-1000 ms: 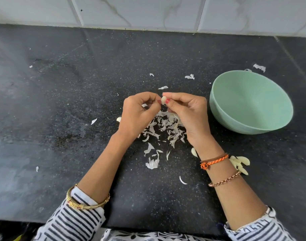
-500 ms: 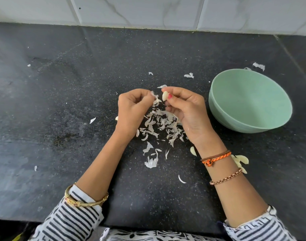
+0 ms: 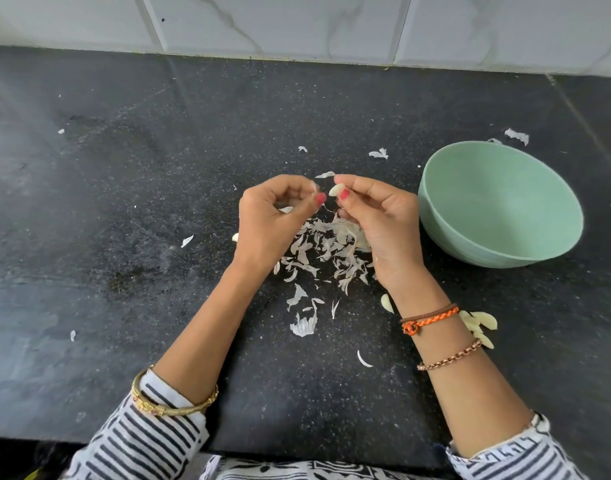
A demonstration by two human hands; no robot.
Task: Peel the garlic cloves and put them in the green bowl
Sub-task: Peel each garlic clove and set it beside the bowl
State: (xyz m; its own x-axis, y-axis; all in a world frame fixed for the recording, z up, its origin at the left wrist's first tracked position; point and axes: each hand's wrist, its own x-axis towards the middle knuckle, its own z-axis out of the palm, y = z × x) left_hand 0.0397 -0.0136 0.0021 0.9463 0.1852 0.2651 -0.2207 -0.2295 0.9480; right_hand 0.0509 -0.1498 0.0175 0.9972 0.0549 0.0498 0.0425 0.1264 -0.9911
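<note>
The black stone counter (image 3: 124, 202) runs back to a white tiled wall (image 3: 297, 22) at the far edge and ends at a near edge just ahead of the striped sleeves, leaving wide bare room to the left and behind the hands. Over its middle, the right hand (image 3: 380, 230) pinches a garlic clove (image 3: 336, 190) between thumb and fingertips, clear of the counter; the clove's long axis lies tilted, its narrow tip pointing left and slightly down toward the left hand (image 3: 273, 223). The left hand's fingers are curled, thumb and forefinger pressed together on a thin scrap of skin (image 3: 313, 186), a small gap away from the clove. Below and between the hands lies a heap of peel (image 3: 325, 251), partly covered by both hands, with stray flakes scattered toward the near edge and farther back. The green bowl (image 3: 553, 251) stands upright to the right of the right hand, near but apart from it; what shows of its inside is bare, though its near wall hides part of the floor. A group of peeled cloves (image 3: 481, 323) lies on the counter just right of the right wrist, partly hidden behind the forearm, so their count is unclear. One more clove (image 3: 386, 303) lies just left of that wrist. A pale bit (image 3: 235, 236) peeks from behind the left hand, too hidden to identify.
</note>
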